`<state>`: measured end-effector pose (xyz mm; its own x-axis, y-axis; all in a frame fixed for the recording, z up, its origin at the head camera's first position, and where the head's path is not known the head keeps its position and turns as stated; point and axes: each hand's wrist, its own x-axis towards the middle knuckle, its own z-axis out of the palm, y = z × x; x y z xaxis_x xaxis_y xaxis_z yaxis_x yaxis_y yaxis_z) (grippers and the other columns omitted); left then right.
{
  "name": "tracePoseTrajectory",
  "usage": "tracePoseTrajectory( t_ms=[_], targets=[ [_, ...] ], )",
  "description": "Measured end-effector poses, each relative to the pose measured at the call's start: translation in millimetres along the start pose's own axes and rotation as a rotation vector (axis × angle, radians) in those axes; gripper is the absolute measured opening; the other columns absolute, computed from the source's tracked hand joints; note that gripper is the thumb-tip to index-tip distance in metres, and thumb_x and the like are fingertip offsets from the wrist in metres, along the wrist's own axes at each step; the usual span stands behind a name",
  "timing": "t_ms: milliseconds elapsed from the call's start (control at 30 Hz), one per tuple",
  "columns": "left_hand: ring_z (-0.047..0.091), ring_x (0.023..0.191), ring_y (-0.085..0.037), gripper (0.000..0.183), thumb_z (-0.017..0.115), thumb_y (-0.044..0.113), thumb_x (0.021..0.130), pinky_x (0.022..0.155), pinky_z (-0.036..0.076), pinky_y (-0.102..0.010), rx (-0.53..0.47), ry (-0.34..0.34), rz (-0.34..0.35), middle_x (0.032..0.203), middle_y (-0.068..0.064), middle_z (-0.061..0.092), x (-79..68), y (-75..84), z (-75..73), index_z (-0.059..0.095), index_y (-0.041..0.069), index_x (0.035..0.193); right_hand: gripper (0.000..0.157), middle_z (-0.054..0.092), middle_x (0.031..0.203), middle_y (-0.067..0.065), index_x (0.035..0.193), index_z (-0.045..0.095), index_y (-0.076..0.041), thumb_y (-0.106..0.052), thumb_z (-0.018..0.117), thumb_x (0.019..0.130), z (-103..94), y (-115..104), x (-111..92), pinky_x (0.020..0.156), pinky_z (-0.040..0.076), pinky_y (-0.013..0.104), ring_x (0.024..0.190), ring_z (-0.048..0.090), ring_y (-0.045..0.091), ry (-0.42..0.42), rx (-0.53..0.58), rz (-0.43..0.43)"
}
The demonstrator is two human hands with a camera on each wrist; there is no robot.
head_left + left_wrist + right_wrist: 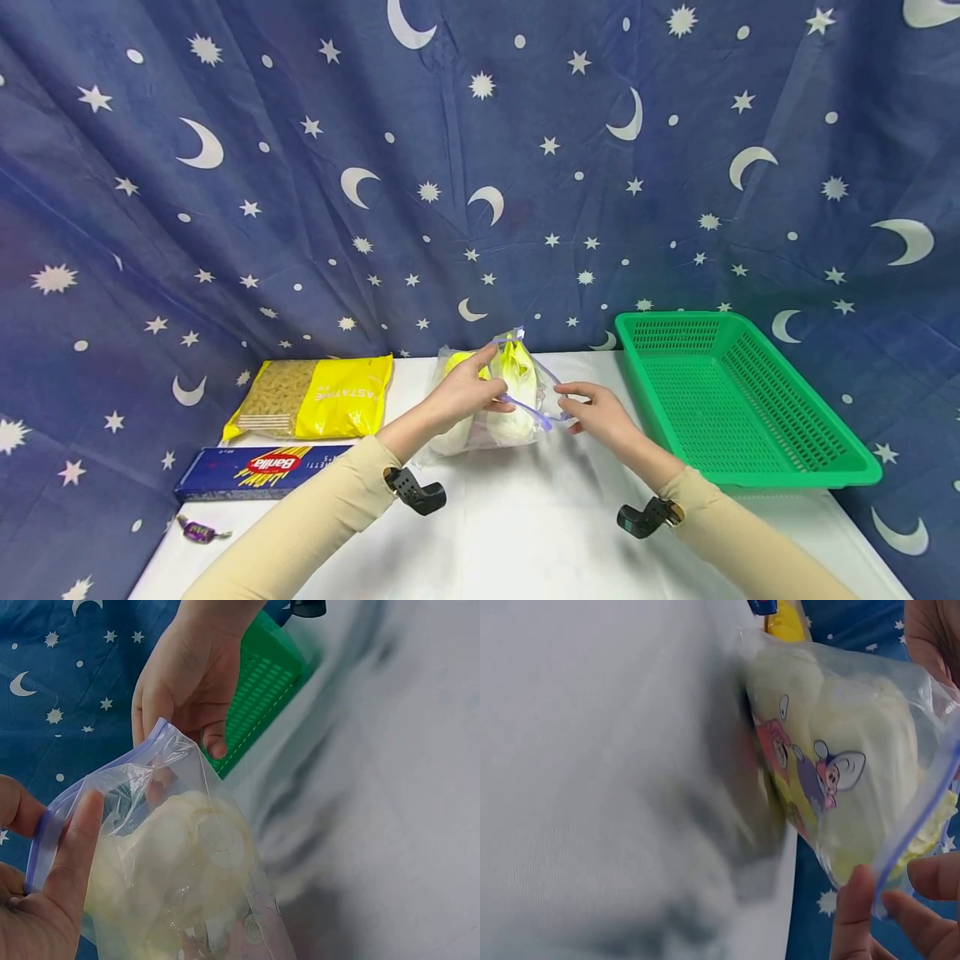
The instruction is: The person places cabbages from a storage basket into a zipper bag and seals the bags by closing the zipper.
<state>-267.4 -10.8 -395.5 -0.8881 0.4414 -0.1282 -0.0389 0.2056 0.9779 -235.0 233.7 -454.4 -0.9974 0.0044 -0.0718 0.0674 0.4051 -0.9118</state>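
Note:
A clear zip-lock bag with a purple zip strip stands near the back middle of the table, its mouth spread apart. Inside are pale yellow-white leafy vegetables that look like small cabbages. My left hand pinches the strip on the left side of the mouth, fingers on both faces of it. At the opposite end of the mouth, my right hand holds the strip between its fingertips. Cartoon figures are printed on the bag's side in the right wrist view.
Left of the bag lie a yellow pasta packet and a blue spaghetti box. A purple-wrapped candy is nearer the front left edge. A green plastic basket stands at the right. Behind the table hangs a blue curtain.

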Motion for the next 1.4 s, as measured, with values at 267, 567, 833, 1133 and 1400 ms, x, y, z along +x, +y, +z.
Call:
tracePoseTrajectory(
  t_ms=[267,567,833,1133,1400],
  targets=[
    [0.074,0.076,-0.018,0.085,0.059,0.000,0.089,0.078,0.061,-0.030,0.019,-0.011,0.017,0.168,-0.009,0.022,-0.3,1.8,-3.9,0.020,0.009,0.164,0.060,0.050,0.145,0.029,0.146,0.048,0.009,-0.004,0.068,0.090,13.7,-10,3,0.062,0.058,0.031,0.081,0.070,0.028,-0.012,0.028,0.004],
    [0.073,0.073,-0.018,0.082,0.054,0.001,0.089,0.077,0.062,-0.031,0.032,0.013,0.034,0.168,-0.010,0.022,-3.0,11.5,-18.7,0.021,0.007,0.163,0.067,0.054,0.137,0.030,0.148,0.043,0.012,0.002,0.063,0.085,13.3,-39,8,0.066,0.061,0.032,0.063,0.066,0.016,-0.039,0.068,-0.022],
    [0.071,0.070,-0.018,0.075,0.060,0.015,0.099,0.077,0.062,-0.036,0.108,0.054,0.020,0.141,-0.022,0.053,-7.5,21.5,-32.2,0.023,0.006,0.163,0.069,0.049,0.145,0.030,0.151,0.038,0.012,0.001,0.062,0.088,14.0,-61,15,0.075,0.061,0.033,0.066,0.068,0.017,-0.074,-0.009,-0.045],
    [0.063,0.060,-0.015,0.072,0.055,0.009,0.096,0.070,0.063,-0.036,0.201,0.076,0.047,0.158,-0.017,0.040,-12.2,29.4,-44.7,0.026,0.004,0.162,0.069,0.042,0.153,0.028,0.152,0.036,0.011,0.002,0.062,0.088,11.6,-83,21,0.070,0.062,0.032,0.063,0.067,0.016,-0.102,-0.009,-0.058],
    [0.062,0.058,-0.015,0.074,0.054,0.003,0.092,0.067,0.063,-0.035,0.207,0.082,0.060,0.165,-0.011,0.030,-12.3,36.3,-50.8,0.027,0.003,0.161,0.070,0.041,0.154,0.028,0.153,0.036,0.010,0.002,0.061,0.088,7.4,-98,25,0.069,0.062,0.033,0.061,0.066,0.017,-0.107,-0.011,-0.052]
  ],
)
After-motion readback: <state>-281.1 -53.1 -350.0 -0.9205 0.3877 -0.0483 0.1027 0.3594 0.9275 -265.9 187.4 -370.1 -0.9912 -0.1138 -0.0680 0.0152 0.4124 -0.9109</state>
